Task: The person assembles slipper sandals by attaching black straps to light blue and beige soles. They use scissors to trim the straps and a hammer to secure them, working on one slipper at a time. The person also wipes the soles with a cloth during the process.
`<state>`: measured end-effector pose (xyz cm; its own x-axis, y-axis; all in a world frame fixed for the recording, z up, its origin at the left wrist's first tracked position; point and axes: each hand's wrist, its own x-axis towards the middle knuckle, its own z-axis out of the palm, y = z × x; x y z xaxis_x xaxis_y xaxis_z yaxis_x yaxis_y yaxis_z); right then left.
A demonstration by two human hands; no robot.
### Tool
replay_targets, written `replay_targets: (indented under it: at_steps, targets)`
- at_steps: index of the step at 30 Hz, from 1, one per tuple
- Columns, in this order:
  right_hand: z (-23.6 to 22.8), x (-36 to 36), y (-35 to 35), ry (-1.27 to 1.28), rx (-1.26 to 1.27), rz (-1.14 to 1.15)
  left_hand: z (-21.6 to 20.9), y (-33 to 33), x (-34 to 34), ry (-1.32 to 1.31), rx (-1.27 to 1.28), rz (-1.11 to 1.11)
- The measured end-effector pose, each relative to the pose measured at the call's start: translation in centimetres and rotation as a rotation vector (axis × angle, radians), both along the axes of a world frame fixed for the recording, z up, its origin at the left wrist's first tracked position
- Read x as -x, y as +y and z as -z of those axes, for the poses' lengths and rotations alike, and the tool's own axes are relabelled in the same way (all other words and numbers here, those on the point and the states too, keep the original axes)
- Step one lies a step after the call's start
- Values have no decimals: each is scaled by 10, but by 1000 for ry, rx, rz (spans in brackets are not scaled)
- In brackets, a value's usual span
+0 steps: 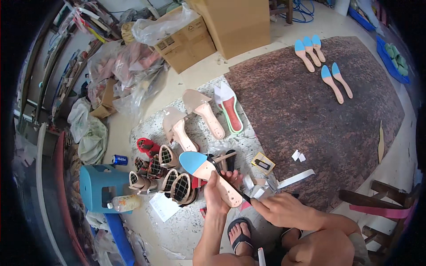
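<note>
A beige shoe insole board point(226, 189) with a blue toe end is held tilted in my left hand point(214, 193), its thumb lying on the upper face. My right hand point(284, 208) is closed on a thin dark strip-like thing point(246, 197), which runs up along the insole's right edge. I cannot make out whether that is a strip or a tool blade. Left of the insole stand several shoe lasts and heeled pieces point(182, 187), some with dark gridded faces. Beyond it lie two beige shoe uppers on lasts point(204, 113) and a green-edged, red-soled shoe piece point(231, 113).
Several blue-toed insoles point(304, 55) lie on a dark brown sheet point(284, 97). Nearby are a yellow-edged card box point(262, 163), a white strip point(296, 178) and paper scraps point(298, 155). A blue stool point(95, 188), bottle point(124, 203) and can point(120, 159) stand left. Cardboard boxes point(235, 26) stand behind.
</note>
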<state>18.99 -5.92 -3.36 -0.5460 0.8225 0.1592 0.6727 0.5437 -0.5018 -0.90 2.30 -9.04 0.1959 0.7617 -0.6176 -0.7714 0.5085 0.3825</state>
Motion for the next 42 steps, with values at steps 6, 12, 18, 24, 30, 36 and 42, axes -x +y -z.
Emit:
replay_targets:
  at_steps: [6,12,18,24,30,36,42]
  targets:
    - [-16,-9,3,-73,36,-64,-10,9,13,-86,76,-82]
    - [-2,-9,-1,32,25,-50,-15,20,18,-176,6,-205]
    - [17,11,-4,40,51,-72,7,24,9,-30,-99,-338]
    - [5,3,1,117,98,115,-5,26,13,-44,14,-176]
    - [-15,-23,22,212,112,226,-21,24,24,131,9,148]
    - [-11,-12,1,73,75,56,-12,28,18,15,43,-41]
    - [-4,-6,1,67,111,10,3,26,23,-49,21,-149]
